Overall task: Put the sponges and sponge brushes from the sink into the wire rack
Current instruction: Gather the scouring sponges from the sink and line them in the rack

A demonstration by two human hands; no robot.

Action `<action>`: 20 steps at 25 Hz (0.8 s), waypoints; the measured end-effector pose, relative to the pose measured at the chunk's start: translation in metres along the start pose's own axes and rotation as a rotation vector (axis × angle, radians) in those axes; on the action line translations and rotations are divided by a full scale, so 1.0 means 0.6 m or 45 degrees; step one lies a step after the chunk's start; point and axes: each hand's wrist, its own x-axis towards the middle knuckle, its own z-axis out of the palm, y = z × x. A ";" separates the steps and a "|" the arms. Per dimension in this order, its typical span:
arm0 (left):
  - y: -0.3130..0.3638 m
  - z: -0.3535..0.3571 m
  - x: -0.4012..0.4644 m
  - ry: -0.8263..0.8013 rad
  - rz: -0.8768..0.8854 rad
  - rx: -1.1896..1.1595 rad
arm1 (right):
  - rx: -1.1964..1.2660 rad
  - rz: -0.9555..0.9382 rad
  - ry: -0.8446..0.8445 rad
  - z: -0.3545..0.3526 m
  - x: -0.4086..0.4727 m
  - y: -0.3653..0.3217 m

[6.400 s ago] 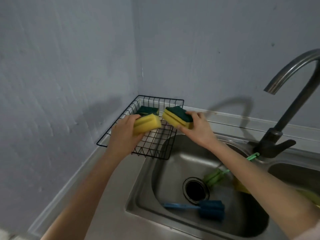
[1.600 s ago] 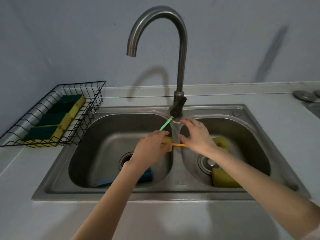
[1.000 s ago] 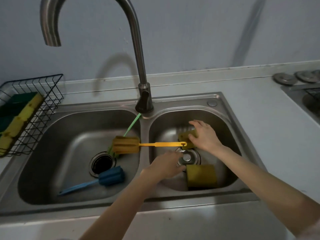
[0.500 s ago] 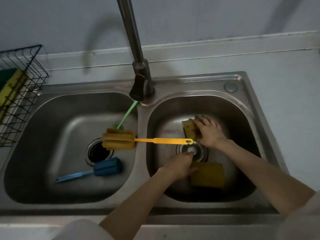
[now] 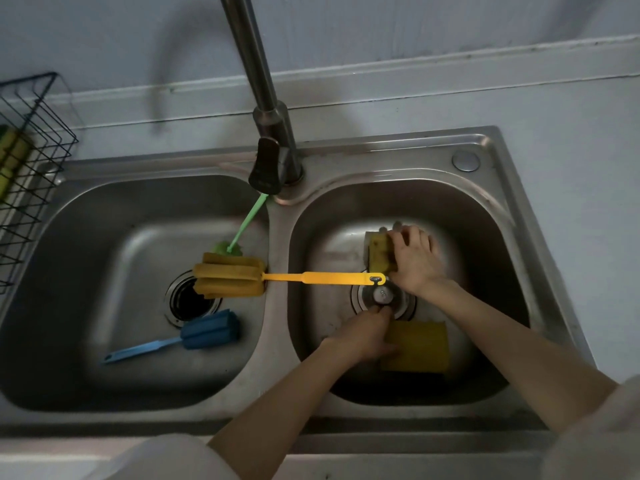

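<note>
Now R basin (image 5: 485,216): both hands gripping sponges; L basin (image 5: 69,237): 3 brushes; rack (image 5: 38,140): sponges.

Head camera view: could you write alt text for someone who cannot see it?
Two bare hands reach into the right basin of a double sink: the right hand grips a yellow sponge, the left hand touches another sponge. A yellow brush bridges the divider; green and blue brushes lie left, near a wire rack.

The rack (image 5: 31,181) stands left of the sink (image 5: 485,147). Two brushes (image 5: 207,332) lie in its left basin; a third (image 5: 228,280) bridges the divider. Two sponges (image 5: 420,348) lie under my hands (image 5: 415,261) in its right basin.
</note>
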 end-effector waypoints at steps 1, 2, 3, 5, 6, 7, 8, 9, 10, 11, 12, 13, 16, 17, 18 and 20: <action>0.001 -0.002 -0.003 0.001 -0.005 -0.031 | 0.010 0.021 -0.010 -0.001 0.000 -0.002; 0.003 -0.003 -0.007 0.009 -0.008 -0.051 | 0.021 0.043 -0.021 -0.004 -0.001 -0.004; 0.003 -0.005 -0.011 0.021 -0.009 -0.061 | 0.043 0.068 -0.029 -0.008 -0.003 -0.005; 0.006 -0.011 -0.024 0.051 0.010 -0.073 | 0.098 0.104 -0.030 -0.020 -0.008 -0.005; 0.008 -0.014 -0.031 0.071 0.032 -0.081 | 0.112 0.104 -0.025 -0.026 -0.013 -0.004; 0.009 -0.019 -0.038 0.094 0.057 -0.089 | 0.110 0.096 -0.021 -0.032 -0.017 -0.004; 0.011 -0.024 -0.045 0.114 0.078 -0.098 | 0.102 0.086 -0.015 -0.038 -0.021 -0.003; 0.012 -0.030 -0.054 0.130 0.096 -0.097 | 0.096 0.077 -0.002 -0.046 -0.026 -0.003; 0.013 -0.035 -0.060 0.142 0.115 -0.080 | 0.094 0.075 0.013 -0.054 -0.031 -0.003; 0.013 -0.041 -0.068 0.155 0.142 -0.056 | 0.091 0.080 0.033 -0.062 -0.037 -0.004; 0.013 -0.046 -0.074 0.175 0.169 -0.035 | 0.089 0.087 0.055 -0.071 -0.043 -0.007; 0.014 -0.052 -0.079 0.204 0.194 -0.020 | 0.096 0.096 0.078 -0.080 -0.048 -0.009; 0.020 -0.067 -0.099 0.310 0.232 -0.021 | 0.124 0.097 0.179 -0.111 -0.066 -0.021; 0.021 -0.071 -0.107 0.352 0.246 -0.033 | 0.135 0.087 0.213 -0.122 -0.074 -0.028; 0.023 -0.076 -0.115 0.395 0.262 -0.048 | 0.152 0.074 0.237 -0.134 -0.080 -0.035; 0.022 -0.086 -0.132 0.487 0.306 -0.080 | 0.179 0.036 0.278 -0.153 -0.094 -0.052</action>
